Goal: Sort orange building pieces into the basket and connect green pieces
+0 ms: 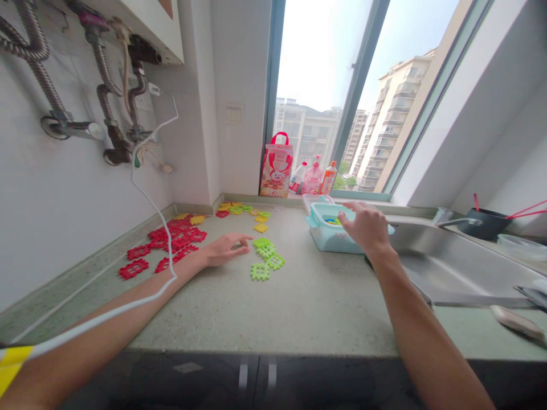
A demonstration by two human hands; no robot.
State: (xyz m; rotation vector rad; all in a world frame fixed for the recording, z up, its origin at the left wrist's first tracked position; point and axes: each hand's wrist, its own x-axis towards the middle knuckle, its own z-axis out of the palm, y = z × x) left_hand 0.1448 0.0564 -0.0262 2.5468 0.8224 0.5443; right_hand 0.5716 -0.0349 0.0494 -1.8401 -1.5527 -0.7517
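Observation:
My left hand (226, 249) hovers low over the counter with its fingers stretched out and nothing in them. Just to its right lies a small group of light green, square, notched plastic building pieces (260, 271). A heap of red pieces of the same kind (183, 236) spreads beside my left forearm. My right hand (365, 226) is over the right side of a light blue plastic box (335, 238), thumb and fingers apart. Blue and yellow-green pieces (332, 221) show inside the box, partly hidden by the hand.
Yellow pieces (261, 228) lie farther back on the counter (299, 307). A white cable (149, 199) hangs across my left arm. On the right is a steel sink (453, 267) with a black pot (482, 222) behind it. Bottles (313, 179) and a printed bag (277, 171) stand by the window.

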